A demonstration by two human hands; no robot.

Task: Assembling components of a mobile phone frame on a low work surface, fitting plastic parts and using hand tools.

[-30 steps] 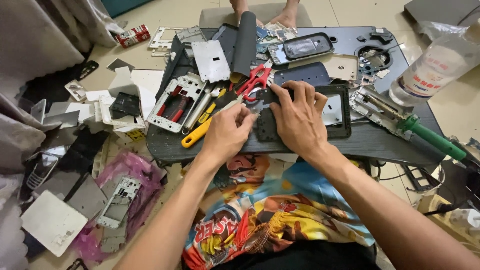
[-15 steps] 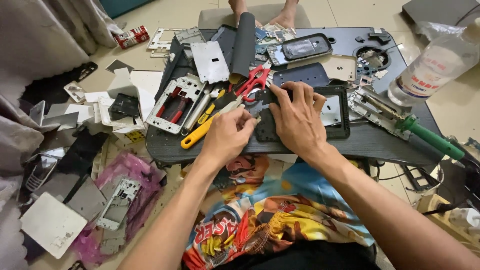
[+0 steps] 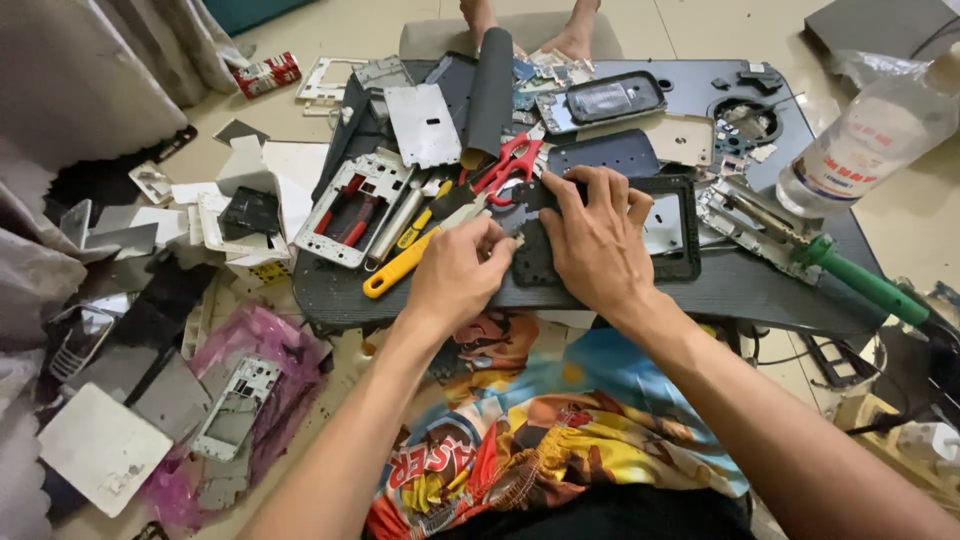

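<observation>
A: What is the biggest thing near the fingers?

B: The dark work tray (image 3: 760,290) lies under both hands and carries many parts. On it, under the right hand (image 3: 598,240), lies the black phone frame (image 3: 680,225). It lies flat, and I judge that its long axis runs left to right across the tray; one short end is hidden under the fingers, the other points away from them to the right.

A: And what are the hands doing?

B: The right hand is spread flat, fingers a little apart, and presses the left part of the frame down. It does not close around anything. The left hand (image 3: 462,272) has thumb and forefinger pinched together on a very small pale piece (image 3: 519,240), just at the left edge of the frame. I cannot tell what this piece is.

A: Which step is that, do you think?

B: I judge that it is a stripping step: one hand holds the frame still while the other picks a small part at its edge. The next move, I think, calls for a fine and steady pinch and firm pressure from the right hand, so that the frame does not slide.

A: What else is close to the fingers?

B: Beyond the fingertips of the left hand lie the red-handled scissors (image 3: 508,165). Left of that hand lies a yellow-handled screwdriver (image 3: 400,270), slanted. Well to the right of the right hand lies a green-handled tool (image 3: 865,285), and farther on a clear plastic bottle (image 3: 865,140).
</observation>
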